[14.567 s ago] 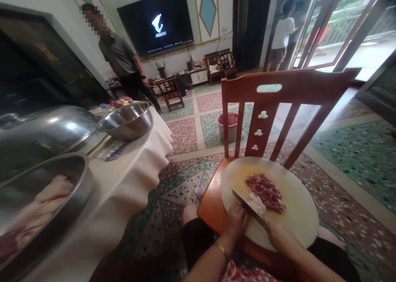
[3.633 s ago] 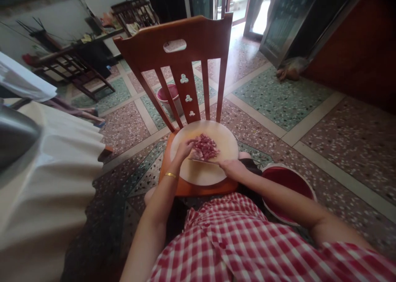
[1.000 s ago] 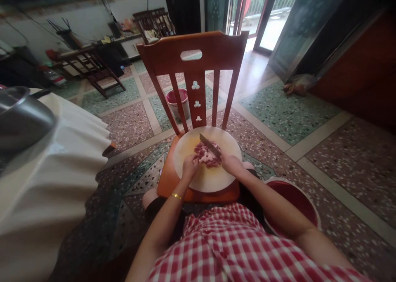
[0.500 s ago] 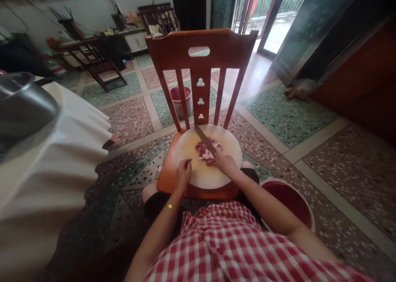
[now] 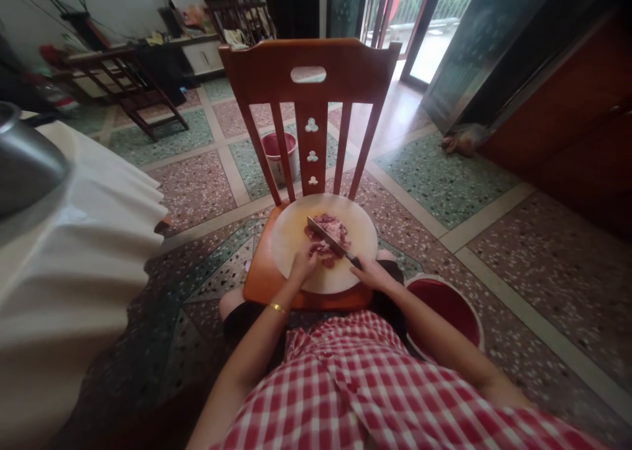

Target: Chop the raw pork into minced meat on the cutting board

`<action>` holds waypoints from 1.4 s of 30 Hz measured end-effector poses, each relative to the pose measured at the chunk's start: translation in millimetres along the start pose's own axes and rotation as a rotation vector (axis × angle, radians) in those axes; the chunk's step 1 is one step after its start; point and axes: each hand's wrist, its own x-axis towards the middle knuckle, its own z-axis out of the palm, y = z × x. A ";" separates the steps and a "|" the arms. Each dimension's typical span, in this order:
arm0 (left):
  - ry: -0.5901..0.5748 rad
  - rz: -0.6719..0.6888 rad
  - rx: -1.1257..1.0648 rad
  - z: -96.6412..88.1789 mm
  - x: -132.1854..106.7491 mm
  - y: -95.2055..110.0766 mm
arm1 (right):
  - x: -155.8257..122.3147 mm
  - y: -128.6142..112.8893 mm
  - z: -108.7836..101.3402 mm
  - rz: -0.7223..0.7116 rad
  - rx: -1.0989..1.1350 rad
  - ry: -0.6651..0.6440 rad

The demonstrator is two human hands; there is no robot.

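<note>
A round pale cutting board [image 5: 296, 229] lies on the seat of a red-brown wooden chair [image 5: 311, 75] in front of me. A small heap of chopped red meat [image 5: 336, 229] sits on the board. My right hand [image 5: 371, 274] grips the handle of a knife [image 5: 328, 239], its blade slanting up-left across the meat. My left hand [image 5: 303, 264] rests at the near left edge of the meat, fingertips touching the pile; a gold bangle circles that wrist.
A red basin [image 5: 444, 305] stands on the floor by my right arm. A small pink bucket [image 5: 279, 150] sits behind the chair. At left a table under a white cloth [image 5: 74, 239] carries a steel bowl [image 5: 20, 160]. More wooden chairs [image 5: 128, 95] stand farther back.
My left hand has moved from the board's near edge back up to the meat. The knife has shifted lower and left, its blade now lying across the pile.
</note>
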 end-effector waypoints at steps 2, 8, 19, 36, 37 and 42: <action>-0.172 0.135 0.174 11.4 -9.6 -6.3 | -8.8 1.9 2.9 -0.045 0.094 0.053; -0.352 0.271 0.497 17.3 7.9 -18.1 | -11.3 6.6 -8.7 -0.041 0.182 0.253; 0.059 -0.017 0.282 5.4 14.1 -54.5 | 6.9 5.7 14.6 -0.008 0.034 0.064; 0.230 -0.022 0.158 -7.5 -26.1 -36.4 | 0.3 -58.6 -52.8 -0.400 0.098 0.396; 0.235 -0.036 0.167 -6.9 -30.1 -38.3 | 3.8 -62.4 -47.6 -0.395 0.083 0.372; 0.214 -0.030 0.152 -0.5 -41.0 -49.0 | 31.7 -54.6 -3.6 -0.173 -0.046 0.054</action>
